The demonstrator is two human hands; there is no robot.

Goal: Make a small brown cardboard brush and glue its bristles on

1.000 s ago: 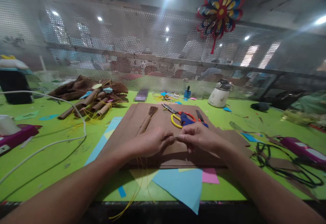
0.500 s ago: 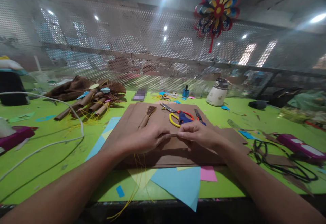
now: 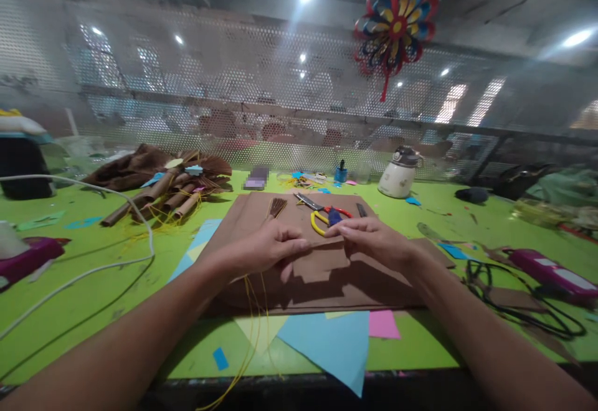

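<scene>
**A:** What does the head camera give you?

**B:** I see both hands over the brown sheets [image 3: 280,296] that lie on the green table [image 3: 93,286]. The left hand [image 3: 266,250] pinches one end of a brown paper piece [image 3: 322,266], with thumb and fingers closed on it. The right hand [image 3: 376,243] grips the other end the same way.

**A:** Where is the piece itself?

**B:** I make it lifted just above the middle of the brown sheets. Its top edge is stretched between the two hands and the rest hangs down.

**A:** And around it?

**B:** Scissors [image 3: 327,215] with yellow and red handles lie on the far part of the brown sheets, with a small brush [image 3: 276,207] just left of them. Yellow strings [image 3: 252,311] run off the near edge of the sheets. Blue paper [image 3: 329,342] and pink paper [image 3: 384,324] stick out from that same edge. I also see a pile of brown rolls [image 3: 172,190] well off to the far left of the sheets, and a white pot [image 3: 398,175] to their far right.
</scene>
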